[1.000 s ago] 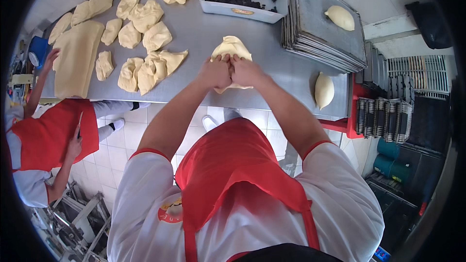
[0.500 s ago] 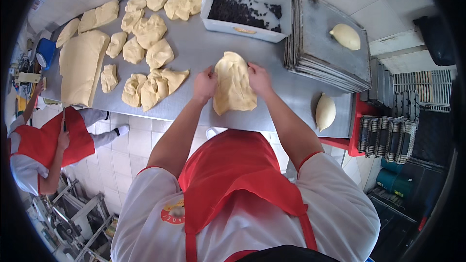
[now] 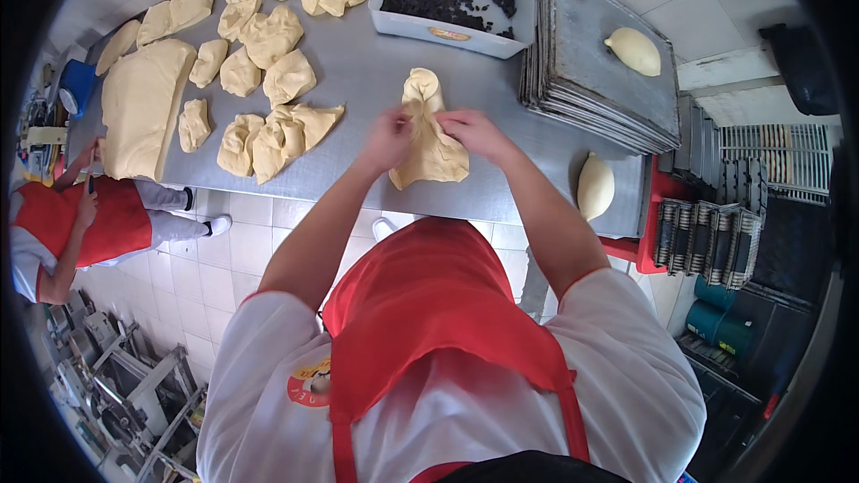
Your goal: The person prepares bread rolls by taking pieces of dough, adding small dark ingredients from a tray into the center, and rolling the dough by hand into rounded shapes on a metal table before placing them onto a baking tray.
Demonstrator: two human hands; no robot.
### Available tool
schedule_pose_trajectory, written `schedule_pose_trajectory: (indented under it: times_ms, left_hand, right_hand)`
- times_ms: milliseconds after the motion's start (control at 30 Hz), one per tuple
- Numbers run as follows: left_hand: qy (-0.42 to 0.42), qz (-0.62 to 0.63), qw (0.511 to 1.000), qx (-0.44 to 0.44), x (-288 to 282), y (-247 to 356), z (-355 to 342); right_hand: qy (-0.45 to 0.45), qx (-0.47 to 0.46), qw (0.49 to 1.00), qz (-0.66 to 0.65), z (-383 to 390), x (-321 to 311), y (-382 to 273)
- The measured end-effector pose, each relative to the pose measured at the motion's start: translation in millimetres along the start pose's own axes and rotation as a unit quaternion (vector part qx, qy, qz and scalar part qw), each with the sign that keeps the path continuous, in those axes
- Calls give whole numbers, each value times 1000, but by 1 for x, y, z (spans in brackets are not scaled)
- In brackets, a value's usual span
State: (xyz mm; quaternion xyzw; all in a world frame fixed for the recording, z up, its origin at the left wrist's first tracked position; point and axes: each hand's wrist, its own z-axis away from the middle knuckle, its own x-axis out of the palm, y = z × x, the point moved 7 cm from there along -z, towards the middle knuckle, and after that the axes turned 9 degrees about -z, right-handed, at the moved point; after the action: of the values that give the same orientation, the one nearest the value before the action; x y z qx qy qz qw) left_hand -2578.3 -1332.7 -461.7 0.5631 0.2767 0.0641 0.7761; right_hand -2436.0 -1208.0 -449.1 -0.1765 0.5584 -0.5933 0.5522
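Note:
A pale yellow piece of dough (image 3: 431,159) lies on the steel table in front of me, its far end rounded and its sides drawn in toward the middle. My left hand (image 3: 390,138) is closed on the dough's left side. From the right, my right hand (image 3: 471,132) pinches the other side with thumb and fingers. The two hands nearly meet over the dough's upper half. Beyond it stands a white plastic bin (image 3: 452,38) holding small dark pieces (image 3: 425,0), perhaps raisins.
Several dough lumps (image 3: 289,77) and a large dough slab (image 3: 143,107) lie to the left. Stacked metal trays (image 3: 586,54) carry one shaped dough piece (image 3: 635,51); another (image 3: 595,186) sits near the table's right edge. A co-worker in a red apron (image 3: 112,224) stands at left.
Both hands have come inward from the dough's outer edges, bringing its sides together at the middle. The dough's upper part is narrower now. The co-worker has shifted slightly, and the whole view has moved a little.

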Motion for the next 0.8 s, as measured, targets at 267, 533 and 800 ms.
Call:
schedule_pose_trajectory:
  times_ms: [267,533,800]
  left_hand:
    - [19,-401,907,124,36,9,51]
    - [-37,-325,942,76,3,27,53]
    - [57,-327,932,143,34,-1,101]
  right_hand:
    - [164,-96,961,200,57,49,-15]
    - [41,-68,979,190,36,33,-15]
    - [175,-116,948,238,89,62,-8]
